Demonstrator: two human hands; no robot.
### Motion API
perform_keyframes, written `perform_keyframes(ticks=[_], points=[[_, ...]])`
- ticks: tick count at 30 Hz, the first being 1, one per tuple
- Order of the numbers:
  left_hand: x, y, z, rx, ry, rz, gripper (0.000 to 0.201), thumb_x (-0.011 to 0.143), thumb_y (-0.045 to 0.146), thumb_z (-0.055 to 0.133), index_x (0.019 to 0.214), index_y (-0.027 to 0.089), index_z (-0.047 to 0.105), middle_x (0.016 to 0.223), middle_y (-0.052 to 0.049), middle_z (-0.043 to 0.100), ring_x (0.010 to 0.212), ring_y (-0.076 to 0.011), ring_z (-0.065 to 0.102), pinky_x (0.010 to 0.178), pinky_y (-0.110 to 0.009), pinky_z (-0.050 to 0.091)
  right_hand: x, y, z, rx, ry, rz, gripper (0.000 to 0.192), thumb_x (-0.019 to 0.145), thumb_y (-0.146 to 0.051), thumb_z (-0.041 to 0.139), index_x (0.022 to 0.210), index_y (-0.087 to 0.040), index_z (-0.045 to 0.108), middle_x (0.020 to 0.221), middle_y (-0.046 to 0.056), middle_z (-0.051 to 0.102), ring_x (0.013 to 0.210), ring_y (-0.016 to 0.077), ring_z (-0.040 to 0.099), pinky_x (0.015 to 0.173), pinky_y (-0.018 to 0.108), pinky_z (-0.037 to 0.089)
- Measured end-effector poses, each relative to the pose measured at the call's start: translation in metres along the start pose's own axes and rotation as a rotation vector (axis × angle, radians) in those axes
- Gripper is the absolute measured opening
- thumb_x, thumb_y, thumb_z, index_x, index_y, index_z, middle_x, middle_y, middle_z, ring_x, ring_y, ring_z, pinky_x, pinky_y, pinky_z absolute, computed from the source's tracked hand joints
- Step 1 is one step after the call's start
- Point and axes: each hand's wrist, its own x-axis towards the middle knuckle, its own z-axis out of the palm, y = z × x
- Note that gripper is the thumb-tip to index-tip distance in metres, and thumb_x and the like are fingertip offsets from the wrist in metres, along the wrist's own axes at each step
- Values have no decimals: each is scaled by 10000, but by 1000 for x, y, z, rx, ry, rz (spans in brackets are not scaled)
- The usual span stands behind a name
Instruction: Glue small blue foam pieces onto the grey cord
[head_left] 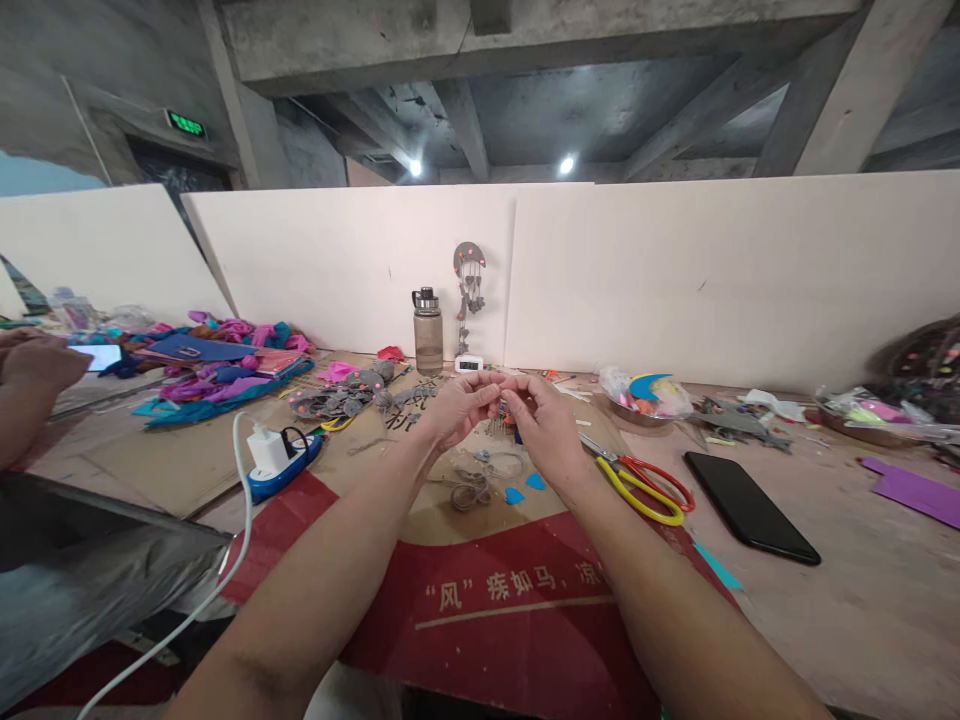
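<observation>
My left hand and right hand meet fingertip to fingertip, pinched on something too small to identify; scissors lie at four o'clock, nearer my right.

A craft workshop in a bare concrete building: raw beams overhead at 12 o'clock, white partition boards fencing a cardboard-covered worktop. Coloured felt scraps pile at 10 o'clock, scissors lie at 3 o'clock, and a finished felt hanging leans against the board.
</observation>
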Motion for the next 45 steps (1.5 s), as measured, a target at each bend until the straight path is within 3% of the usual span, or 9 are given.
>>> perform_keyframes(ticks=[8, 14, 18, 21, 26, 30, 37, 42, 45], points=[[-1, -4, -2, 2, -79, -83, 367, 689, 368, 809, 943, 127, 698, 749, -25, 611, 609, -70, 513, 605, -214, 401, 3, 0, -4, -168, -19, -97, 138, 909, -285, 479, 872, -210, 589, 825, 39, 642, 755, 171, 570, 723, 306, 434], [-2, -3, 1, 18, -90, -93, 440, 625, 345, 853, 967, 117, 697, 781, -37, 634, 633, -80, 541, 608, -219, 409, 4, 5, 0, -71, 77, 79, 141, 883, -321, 488, 803, -216, 535, 719, 2, 587, 644, 152, 521, 620, 281, 402], [-1, -1, 6, -43, 29, -40, 370, 628, 318, 850, 892, 106, 701, 763, -33, 641, 595, -69, 531, 588, -221, 415, 3, 5, -2, 170, 91, 182, 259, 915, -430, 442, 770, -232, 527, 605, -42, 505, 537, 135, 462, 531, 263, 369], [-1, 3, 10, -48, 122, 31, 295, 641, 314, 836, 773, 98, 683, 716, -20, 624, 557, -54, 498, 558, -213, 398, 2, 6, -1, 220, 61, 205, 315, 922, -489, 428, 757, -235, 518, 592, -46, 495, 525, 131, 456, 511, 258, 362], [-2, 5, 18, 99, 125, 110, 349, 685, 433, 776, 707, 100, 676, 677, -27, 612, 578, -74, 510, 562, -223, 393, 3, 9, 1, 211, 33, 195, 267, 902, -476, 482, 789, -234, 500, 607, -56, 496, 531, 123, 452, 519, 249, 373], [-4, 4, 21, 257, 178, 178, 276, 674, 380, 780, 702, 130, 668, 597, 11, 581, 568, -75, 491, 589, -220, 400, 4, 12, 2, 187, 33, 188, 230, 890, -457, 505, 834, -235, 499, 647, -50, 508, 551, 126, 454, 533, 253, 373], [-7, 2, 20, 543, 207, 262, 271, 677, 359, 777, 728, 147, 617, 699, 1, 627, 648, -102, 548, 631, -235, 428, 0, 16, 4, 13, 80, 136, 156, 856, -361, 542, 926, -225, 510, 827, 4, 570, 736, 168, 524, 670, 296, 416], [-6, 2, 17, 623, 198, 243, 275, 704, 378, 749, 722, 157, 585, 673, 15, 591, 621, -102, 516, 601, -234, 397, 0, 14, 3, -71, 99, 118, 151, 845, -296, 522, 969, -220, 482, 772, -14, 519, 705, 168, 495, 661, 302, 393], [-6, 5, 15, 688, 122, 197, 266, 746, 380, 714, 700, 157, 575, 639, 26, 544, 599, -94, 466, 582, -229, 360, -1, 14, 6, -19, 109, 114, 190, 840, -304, 539, 993, -219, 465, 803, -11, 508, 739, 166, 495, 677, 301, 399]])
